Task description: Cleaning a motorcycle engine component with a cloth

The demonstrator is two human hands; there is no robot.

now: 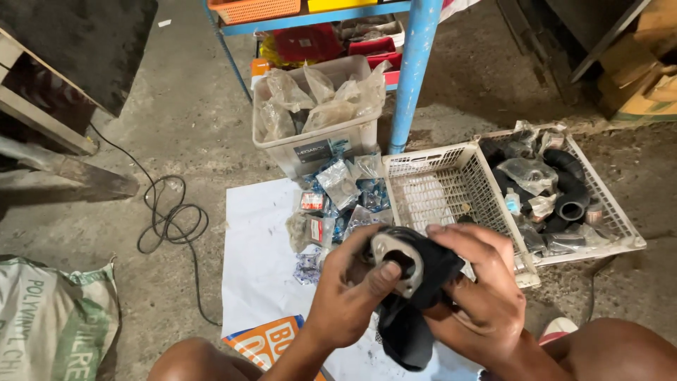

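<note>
One view only, from the head: the camera sits above a crouched person and tilts steeply down and forward at the concrete floor (197, 106). Both hands (423, 289) fill the lower middle, very near the lens (knees cut by the bottom edge). Further ahead lie a white sheet (257, 247), a white basket (451, 187) and a blue shelf post (416, 63) at the top edge.

place: looks like a small repair workshop or parts store room
floor: bare stained concrete floor (190, 106) with a loose black cable (169, 215)
storage: blue metal shelf (416, 70), clear tub (317, 144) of bagged parts
spares: white basket (451, 190) with black rubber hoses (571, 190)
</note>
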